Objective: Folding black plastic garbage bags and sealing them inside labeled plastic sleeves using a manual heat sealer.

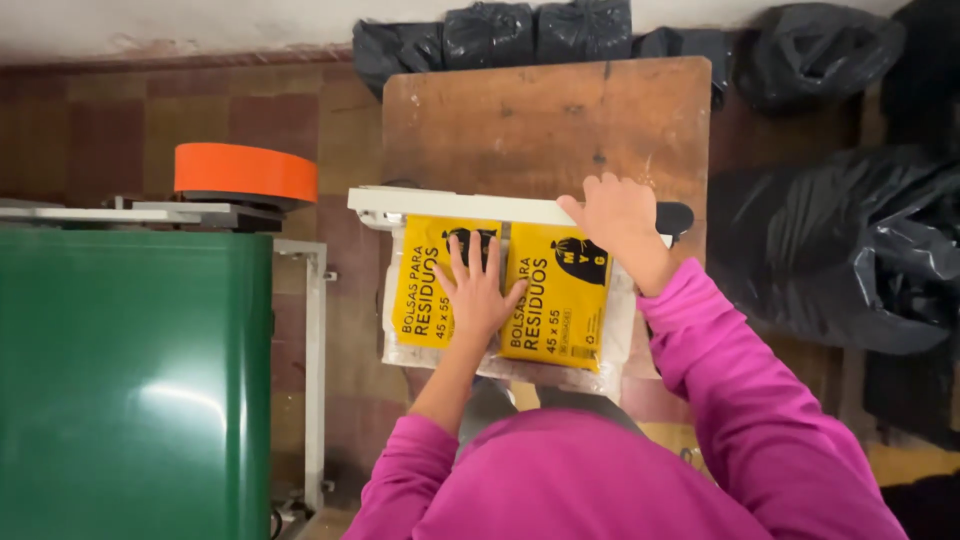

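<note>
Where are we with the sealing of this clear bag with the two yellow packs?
Done: two yellow packs lie side by side inside the clear bag. In hand: the left hand presses flat on the packs, the right hand pushes on the white sealer bar over the bag's far edge. Left: lifting the bar; whether a seal has formed cannot be seen.

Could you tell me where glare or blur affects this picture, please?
Head view: a soft glare patch on the green cabinet; the black bags show small highlights; the right hand on the white bar looks slightly soft; the yellow packs under the left hand stay sharp.
</note>
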